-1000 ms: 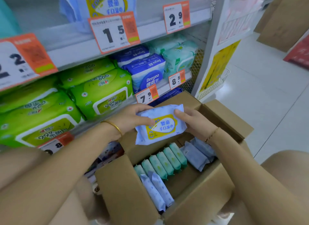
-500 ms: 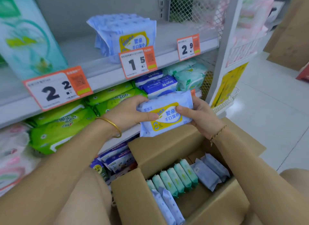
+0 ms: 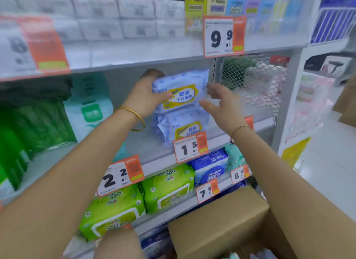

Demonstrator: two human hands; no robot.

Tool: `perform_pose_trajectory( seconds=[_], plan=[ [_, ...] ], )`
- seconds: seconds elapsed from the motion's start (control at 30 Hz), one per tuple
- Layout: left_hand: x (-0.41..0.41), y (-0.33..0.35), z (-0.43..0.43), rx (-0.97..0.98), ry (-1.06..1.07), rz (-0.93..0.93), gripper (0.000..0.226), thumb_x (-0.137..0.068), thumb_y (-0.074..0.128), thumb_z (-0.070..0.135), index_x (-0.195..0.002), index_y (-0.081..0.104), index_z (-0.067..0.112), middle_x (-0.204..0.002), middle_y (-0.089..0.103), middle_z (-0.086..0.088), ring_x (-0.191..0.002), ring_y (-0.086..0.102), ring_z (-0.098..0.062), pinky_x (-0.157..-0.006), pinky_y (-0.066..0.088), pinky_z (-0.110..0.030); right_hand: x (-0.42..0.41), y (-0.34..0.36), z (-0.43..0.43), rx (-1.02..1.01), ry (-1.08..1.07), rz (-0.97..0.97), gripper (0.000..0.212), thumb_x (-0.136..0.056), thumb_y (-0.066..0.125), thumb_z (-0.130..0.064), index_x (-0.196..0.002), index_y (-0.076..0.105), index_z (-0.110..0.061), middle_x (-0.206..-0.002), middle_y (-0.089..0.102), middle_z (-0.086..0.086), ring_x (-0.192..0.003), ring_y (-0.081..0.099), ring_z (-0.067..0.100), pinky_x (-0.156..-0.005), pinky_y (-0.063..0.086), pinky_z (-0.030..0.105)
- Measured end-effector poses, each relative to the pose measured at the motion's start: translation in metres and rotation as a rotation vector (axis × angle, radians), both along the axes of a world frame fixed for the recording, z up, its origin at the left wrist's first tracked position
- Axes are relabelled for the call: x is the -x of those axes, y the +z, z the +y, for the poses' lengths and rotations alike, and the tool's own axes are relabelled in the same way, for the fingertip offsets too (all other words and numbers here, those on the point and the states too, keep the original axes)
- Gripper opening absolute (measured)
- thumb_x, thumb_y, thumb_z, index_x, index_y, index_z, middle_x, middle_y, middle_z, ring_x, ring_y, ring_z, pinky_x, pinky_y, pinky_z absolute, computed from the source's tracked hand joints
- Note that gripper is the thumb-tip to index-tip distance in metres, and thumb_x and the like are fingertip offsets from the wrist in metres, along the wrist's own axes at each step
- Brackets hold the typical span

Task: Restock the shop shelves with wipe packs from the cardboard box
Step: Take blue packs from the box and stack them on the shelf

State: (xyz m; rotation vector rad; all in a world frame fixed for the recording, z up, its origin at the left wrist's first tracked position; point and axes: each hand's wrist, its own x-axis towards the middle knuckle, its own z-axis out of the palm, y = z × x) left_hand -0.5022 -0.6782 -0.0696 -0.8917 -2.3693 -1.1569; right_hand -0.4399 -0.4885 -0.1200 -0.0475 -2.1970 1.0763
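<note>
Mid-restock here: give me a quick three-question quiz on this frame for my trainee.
1. Which hand grips the blue pack?
2. True or false: the right hand is open, fingers spread, at the pack's right edge.
3. The tag in front of the stack under the pack reads: A) 1.5 B) 2.2 C) 9.9

Key
1. The left hand, thumb on the front of the pack.
2. True.
3. A.
</note>
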Motion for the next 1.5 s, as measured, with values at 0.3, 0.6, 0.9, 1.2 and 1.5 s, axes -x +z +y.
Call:
perform_pose_trajectory(
  seconds=[0.3,0.6,0.9,1.2,1.5],
  plan=[
    [0.106,-0.005,0.038,0.051,0.364,-0.001,0.041,-0.08,0.064,0.021,-0.113,0.058,-0.003,-0.12,0.059,-0.026,-0.113,0.056,-0.036,-0.089,0.041,-0.039,0.041,-0.023,-0.017,-0.313,-0.085,-0.243,0.035,-0.091,0.055,-0.026,-0.121,0.058,-0.008,-0.123,0.053,0.016,-0.117,0.046,0.036,-0.1,0.039,0.039],
    [0.119,-0.023,0.033,0.53,0.27,-0.335,0.027,-0.085,0.057,0.008,-0.111,0.063,0.0,-0.114,0.064,-0.019,-0.106,0.061,-0.031,-0.08,0.046,-0.031,0.039,-0.028,-0.018,-0.325,-0.093,-0.207,0.033,-0.094,0.05,-0.026,-0.121,0.058,-0.007,-0.122,0.053,0.013,-0.119,0.044,0.032,-0.096,0.038,0.035],
    [0.103,-0.024,0.028,0.609,0.319,-0.444,0.026,-0.089,0.042,0.009,-0.109,0.057,0.003,-0.118,0.059,-0.021,-0.094,0.054,-0.028,-0.076,0.041,-0.03,0.034,-0.027,-0.018,-0.33,-0.084,-0.23,0.036,-0.096,0.046,-0.029,-0.126,0.055,-0.011,-0.128,0.052,0.01,-0.125,0.04,0.029,-0.101,0.038,0.036],
    [-0.092,-0.08,0.04,0.015,0.014,0.398,0.035,-0.079,0.047,0.018,-0.111,0.061,0.015,-0.121,0.061,-0.002,-0.11,0.043,-0.016,-0.097,0.033,-0.029,-0.069,-0.058,0.003,-0.189,-0.252,0.118,0.038,-0.091,0.041,-0.031,-0.118,0.058,-0.01,-0.117,0.057,0.004,-0.112,0.045,0.014,-0.095,0.027,0.014],
    [-0.176,-0.265,0.089,0.645,-0.587,-0.228,0.038,-0.089,0.045,0.013,-0.126,0.054,0.019,-0.135,0.048,0.004,-0.125,0.038,-0.017,-0.102,0.022,-0.019,-0.199,-0.254,0.081,-0.187,-0.393,-0.78,0.032,-0.086,0.051,-0.007,-0.116,0.058,-0.012,-0.12,0.053,0.014,-0.111,0.05,0.035,-0.093,0.044,0.041]
  ],
)
